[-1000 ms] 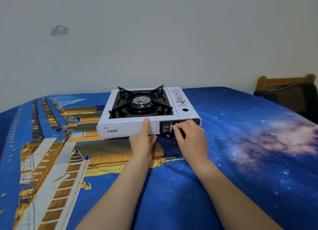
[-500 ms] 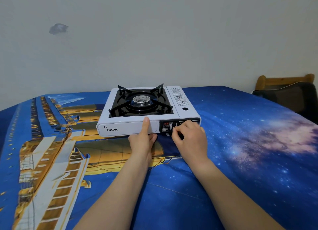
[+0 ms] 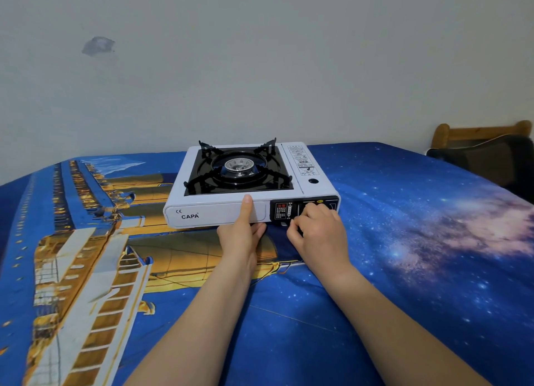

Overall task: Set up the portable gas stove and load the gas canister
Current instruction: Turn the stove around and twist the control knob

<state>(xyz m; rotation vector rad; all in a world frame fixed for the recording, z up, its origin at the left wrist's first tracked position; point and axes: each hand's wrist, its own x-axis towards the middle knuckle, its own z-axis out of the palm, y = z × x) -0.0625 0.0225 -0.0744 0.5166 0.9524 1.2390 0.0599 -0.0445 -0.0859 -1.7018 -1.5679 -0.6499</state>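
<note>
Bracing stove front: left hand | right fingers on control panel

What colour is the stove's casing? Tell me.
White, with a black burner tray; the head view shows the stove best.
</note>
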